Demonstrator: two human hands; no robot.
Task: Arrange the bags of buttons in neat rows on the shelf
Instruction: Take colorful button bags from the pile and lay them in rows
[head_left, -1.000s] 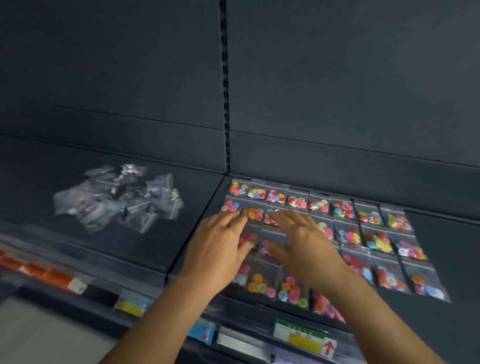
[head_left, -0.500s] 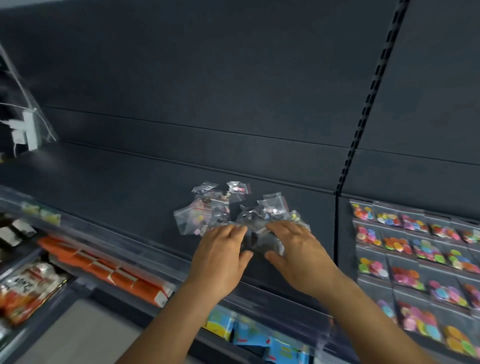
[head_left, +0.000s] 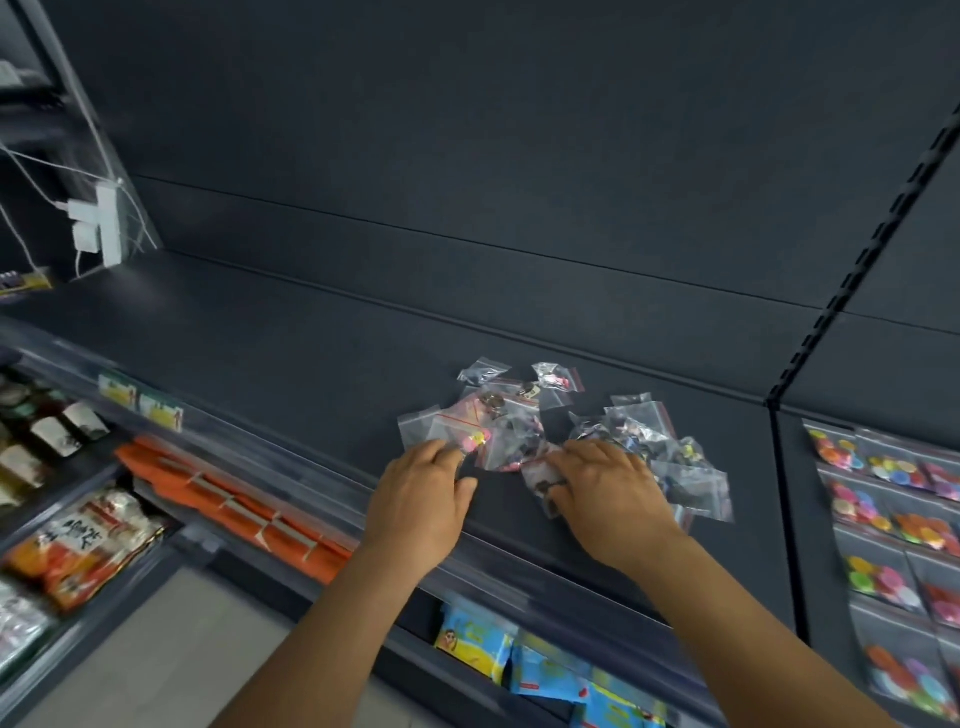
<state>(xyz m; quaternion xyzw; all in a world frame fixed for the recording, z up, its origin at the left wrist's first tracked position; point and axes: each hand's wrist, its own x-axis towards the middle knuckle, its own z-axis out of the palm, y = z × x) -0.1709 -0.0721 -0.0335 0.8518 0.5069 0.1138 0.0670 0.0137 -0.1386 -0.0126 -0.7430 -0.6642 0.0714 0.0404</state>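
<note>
Two hands work at the loose pile of button bags (head_left: 566, 431), which lies on the shelf (head_left: 311, 353) toward its right end, nearer the front edge than the back. Your left hand (head_left: 423, 499) rests at the pile's left front, fingertips on a clear bag (head_left: 431, 428), fingers fairly straight; no grasp visible. Your right hand (head_left: 613, 493) lies over the pile's right front, fingers curled onto a bag (head_left: 540, 480); whether it is pinched, I cannot tell. Past the upright divider (head_left: 852, 254), on the adjoining shelf section, arranged bags of coloured buttons (head_left: 893, 525) lie flat in rows.
</note>
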